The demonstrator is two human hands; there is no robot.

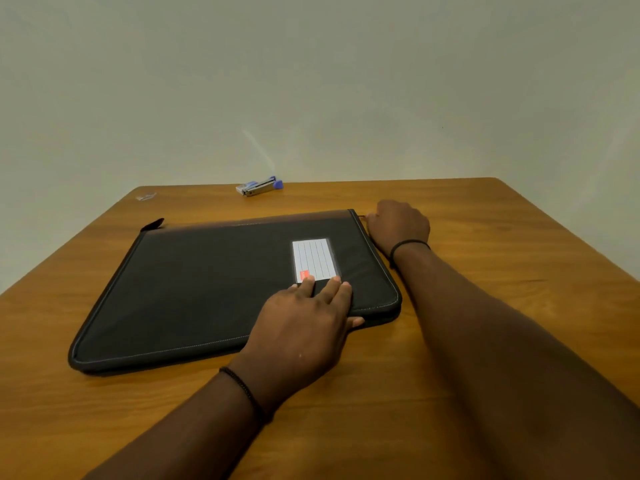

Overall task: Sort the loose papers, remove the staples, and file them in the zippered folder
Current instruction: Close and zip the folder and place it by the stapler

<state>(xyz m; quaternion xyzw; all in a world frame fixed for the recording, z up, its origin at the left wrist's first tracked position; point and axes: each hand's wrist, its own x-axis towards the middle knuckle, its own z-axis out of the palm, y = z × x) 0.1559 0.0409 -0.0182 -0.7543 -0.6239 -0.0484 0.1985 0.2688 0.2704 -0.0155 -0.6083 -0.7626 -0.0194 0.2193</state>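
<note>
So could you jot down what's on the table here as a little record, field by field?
surface: wooden table
main item: black zippered folder, lying flat and closed, label card facing up
left hand: fingers straight, pressing on the folder's near right corner
right hand: curled at the folder's far right corner, seemingly pinching the zipper pull
far edge: stapler with blue parts; a small clear scrap at the far left corner
loose papers: none in view
</note>
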